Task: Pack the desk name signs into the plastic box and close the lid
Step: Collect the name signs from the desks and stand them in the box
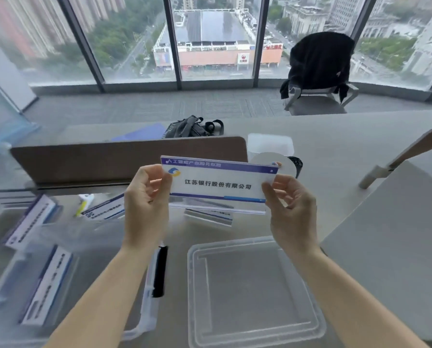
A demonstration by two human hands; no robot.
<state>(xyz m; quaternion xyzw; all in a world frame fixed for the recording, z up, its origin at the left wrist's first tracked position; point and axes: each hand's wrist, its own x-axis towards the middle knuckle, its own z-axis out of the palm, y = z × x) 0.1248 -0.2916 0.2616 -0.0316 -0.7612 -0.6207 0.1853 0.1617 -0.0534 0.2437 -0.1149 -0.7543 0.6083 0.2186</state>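
Both hands, left hand [147, 189] and right hand [289, 200], pinch the name sign [217, 187] by its ends; lower it level into the plastic box [14, 280] at left

held name sign [217, 185]: "江苏银行股份有限公司" | its purple header: blurred | other signs' print: unreadable

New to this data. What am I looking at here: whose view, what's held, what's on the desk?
There is no robot. A head-worn camera looks down at a person's bare hands. The left hand and right hand each pinch one end of a desk name sign, raised above the desk. Below lies the clear lid, off the box. The plastic box at left already holds some signs. More signs lie loose on the desk behind.
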